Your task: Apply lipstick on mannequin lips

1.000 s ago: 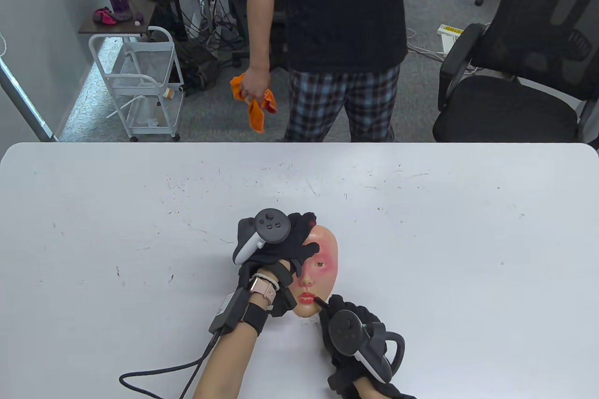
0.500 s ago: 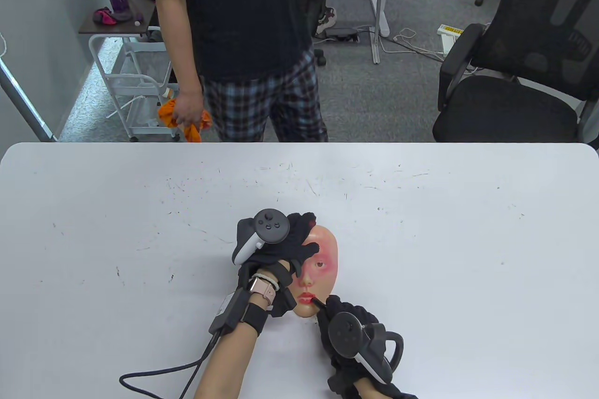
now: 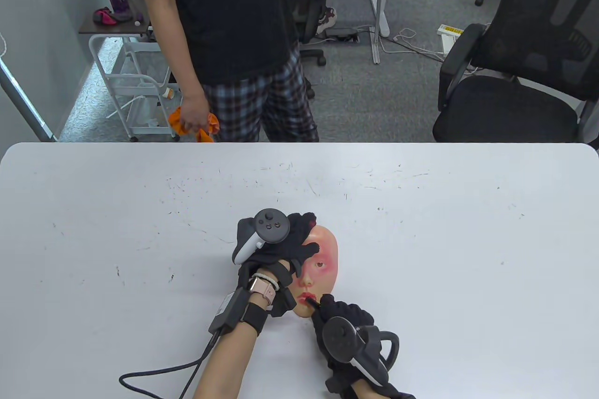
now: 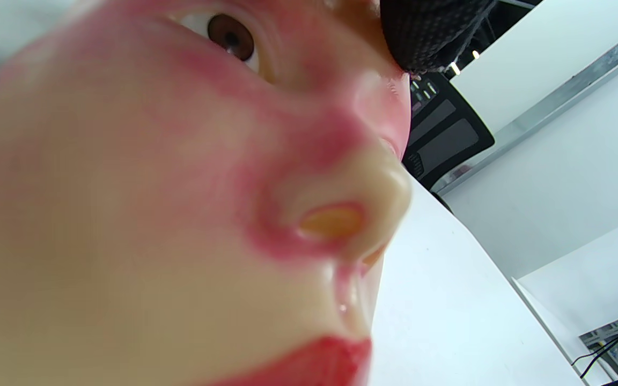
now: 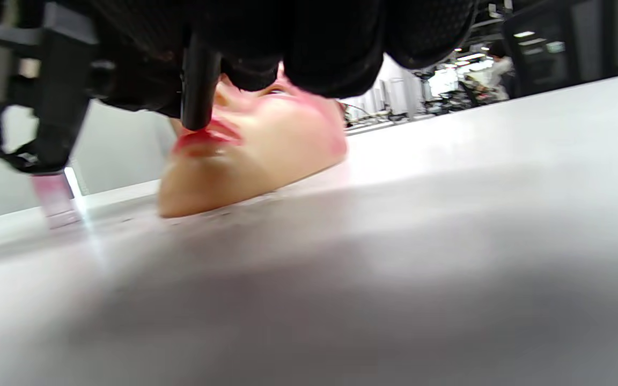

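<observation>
The lipstick [image 5: 200, 80] is gripped by the right hand [image 3: 344, 324], tip down-left on the mannequin lips [image 5: 207, 136]; contact shows only from the right wrist. The mannequin face [image 3: 323, 261] is pressed to the table [image 3: 421, 230] by the left hand [image 3: 276, 244].

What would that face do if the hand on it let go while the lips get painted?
The mannequin face looks like a thin, hollow shell lying on the smooth table, so it is probably light and would likely slide. The left hand rests on its upper half, seemingly steadying it against the lipstick.
</observation>
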The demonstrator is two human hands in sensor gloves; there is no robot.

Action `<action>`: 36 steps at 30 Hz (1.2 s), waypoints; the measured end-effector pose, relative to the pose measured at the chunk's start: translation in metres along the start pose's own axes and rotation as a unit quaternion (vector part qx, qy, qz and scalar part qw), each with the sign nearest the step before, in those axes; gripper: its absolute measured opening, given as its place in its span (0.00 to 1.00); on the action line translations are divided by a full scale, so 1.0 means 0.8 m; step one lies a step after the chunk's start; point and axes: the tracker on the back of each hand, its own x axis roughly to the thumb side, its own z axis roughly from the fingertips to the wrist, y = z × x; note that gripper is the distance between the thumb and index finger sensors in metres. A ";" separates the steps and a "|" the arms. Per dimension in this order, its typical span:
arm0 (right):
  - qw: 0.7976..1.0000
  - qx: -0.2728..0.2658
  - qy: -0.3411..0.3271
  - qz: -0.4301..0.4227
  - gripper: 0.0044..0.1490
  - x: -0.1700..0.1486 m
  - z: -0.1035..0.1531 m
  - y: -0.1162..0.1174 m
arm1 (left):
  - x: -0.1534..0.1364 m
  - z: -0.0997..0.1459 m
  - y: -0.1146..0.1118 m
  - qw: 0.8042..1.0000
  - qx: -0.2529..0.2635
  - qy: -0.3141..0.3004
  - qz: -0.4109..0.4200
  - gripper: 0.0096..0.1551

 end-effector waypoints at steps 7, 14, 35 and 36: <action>0.997 -0.009 -0.007 0.077 0.33 0.027 -0.003 0.007 | 0.000 0.000 0.000 1.000 -0.002 -0.003 0.003 0.45; 0.997 -0.025 0.034 0.064 0.33 0.004 0.002 -0.007 | -0.001 0.000 0.000 1.000 -0.002 -0.003 0.004 0.45; 0.999 -0.010 0.029 0.031 0.33 -0.002 0.000 -0.006 | -0.001 0.000 0.001 1.000 -0.003 -0.004 0.005 0.44; 0.999 -0.010 0.038 0.038 0.33 -0.003 0.000 -0.007 | -0.002 0.000 0.001 1.000 -0.002 -0.004 0.005 0.45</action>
